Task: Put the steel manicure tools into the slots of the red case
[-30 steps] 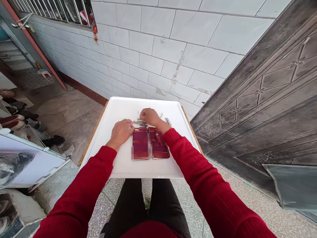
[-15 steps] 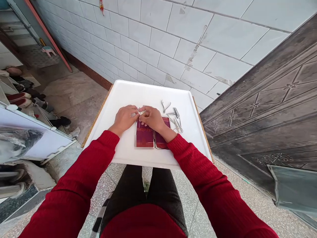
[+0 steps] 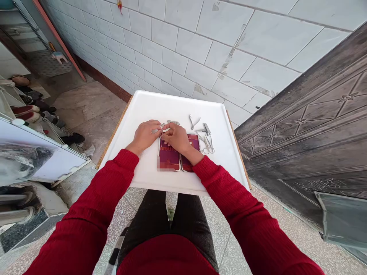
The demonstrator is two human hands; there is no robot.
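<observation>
An open dark-red manicure case (image 3: 169, 160) with a metal rim lies on the white tabletop (image 3: 149, 179). At its far left edge my left hand (image 3: 147, 134) is closed, thumb and fingertips pinched together. My right hand (image 3: 175, 136) reaches over the case, its fingers also closed in a pinch close to the left fingertips. Whatever sits between the fingers is too small and covered to make out. Just beyond the right hand lies a small metal tool (image 3: 173, 122), partly hidden. Right of the case are cuticle nippers (image 3: 194, 122), a nail clipper (image 3: 206, 130) and small scissors (image 3: 207, 146).
A white tiled wall (image 3: 177, 57) runs behind the table. On the right stands a dark patterned door panel (image 3: 301, 122). A shoe rack (image 3: 57, 141) with several shoes is on the left. My legs (image 3: 155, 221) are under the table's near edge.
The camera view has shifted slightly. Both hands stay pinched at the same part of the case, and the small metal tool beyond the right hand shows more clearly.
</observation>
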